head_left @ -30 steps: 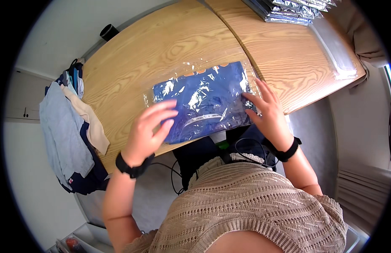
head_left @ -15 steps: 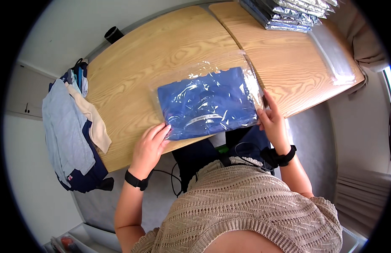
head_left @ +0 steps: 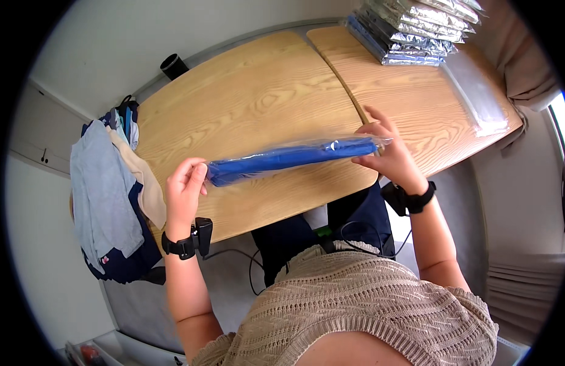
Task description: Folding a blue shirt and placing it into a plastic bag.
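Note:
A folded blue garment in a clear plastic bag [head_left: 288, 157] is held up above the wooden table, seen along its narrow edge. My left hand [head_left: 186, 183] pinches the bag's left end between thumb and fingers. Around the right end, my right hand [head_left: 392, 152] holds the bag with its thumb on the near side; the index finger is raised apart. Loose clear plastic shows along the top edge and at the right corner.
Loose clothes [head_left: 108, 195] hang over the table's left edge. A stack of bagged garments [head_left: 410, 36] stands at the back right, near flat clear plastic bags [head_left: 477, 100]. A black cup-shaped object [head_left: 174, 66] is behind the table [head_left: 246, 91].
The bagged garment was lying flat near the table's front edge; my hands have lifted it and tipped it up on edge. Both hands have moved farther from me, the left also leftward.

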A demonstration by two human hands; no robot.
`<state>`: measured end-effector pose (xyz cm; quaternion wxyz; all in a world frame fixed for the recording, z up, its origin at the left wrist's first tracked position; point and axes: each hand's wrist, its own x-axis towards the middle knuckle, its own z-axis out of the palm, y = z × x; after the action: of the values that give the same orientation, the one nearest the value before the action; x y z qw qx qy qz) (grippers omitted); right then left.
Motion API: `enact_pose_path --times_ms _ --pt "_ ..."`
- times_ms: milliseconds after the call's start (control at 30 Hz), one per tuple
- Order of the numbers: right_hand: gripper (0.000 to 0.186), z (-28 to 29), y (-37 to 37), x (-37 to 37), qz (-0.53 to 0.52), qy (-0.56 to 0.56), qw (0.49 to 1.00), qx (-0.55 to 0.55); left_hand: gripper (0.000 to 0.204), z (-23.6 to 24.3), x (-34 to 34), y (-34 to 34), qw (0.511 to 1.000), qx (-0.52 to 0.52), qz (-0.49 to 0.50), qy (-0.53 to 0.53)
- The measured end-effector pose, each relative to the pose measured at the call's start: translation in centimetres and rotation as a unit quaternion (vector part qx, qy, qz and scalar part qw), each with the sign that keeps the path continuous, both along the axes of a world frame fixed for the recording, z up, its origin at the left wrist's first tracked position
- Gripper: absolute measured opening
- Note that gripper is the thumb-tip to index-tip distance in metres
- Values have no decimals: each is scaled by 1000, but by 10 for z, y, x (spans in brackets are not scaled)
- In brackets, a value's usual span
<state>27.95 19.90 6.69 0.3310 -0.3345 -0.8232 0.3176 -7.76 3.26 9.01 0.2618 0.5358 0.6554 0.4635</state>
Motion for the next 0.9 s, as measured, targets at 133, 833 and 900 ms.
enact_pose_path --times_ms 133,833,900 --pt "38 -12 21 -19 42 54 983 -173 45 -15 -8 8 997 25 -8 -79" --pt "28 7 -14 -20 -29 113 956 -271 20 -15 37 -2 989 -56 25 -134" --pt "29 -5 -10 -15 -30 100 955 -278 24 -23 43 -4 983 -137 58 -105"
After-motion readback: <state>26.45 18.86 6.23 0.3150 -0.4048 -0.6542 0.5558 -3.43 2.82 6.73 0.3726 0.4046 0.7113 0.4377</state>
